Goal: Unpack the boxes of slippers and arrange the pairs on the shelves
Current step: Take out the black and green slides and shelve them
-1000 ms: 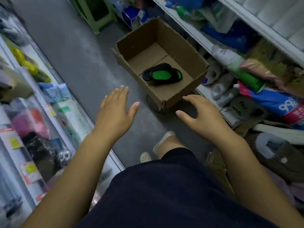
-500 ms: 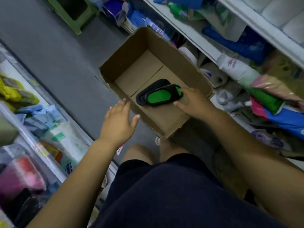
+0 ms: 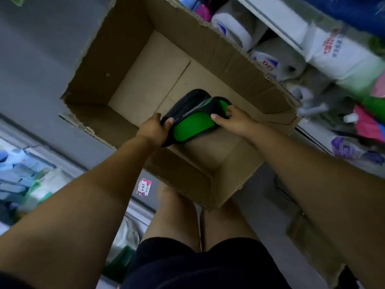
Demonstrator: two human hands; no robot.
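Wrapped paper rolls point(image 3: 235, 26) flank grey floor point(image 3: 41, 49), pink sticker point(image 3: 144, 189).

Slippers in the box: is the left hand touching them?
Touching. The head view shows the left hand gripping the black end of the slippers, thumb over it.

Under you lies a smooth grey floor point(image 3: 41, 49), forming a narrow aisle in dim, bluish light. At your right, a white metal shelf rack point(image 3: 277, 19) carries wrapped white paper rolls point(image 3: 235, 24) and colourful packets. At your left, a pale low shelf point(image 3: 62, 155) holds blue plastic packets point(image 3: 18, 174); a small pink label point(image 3: 144, 187) hangs on its front edge.
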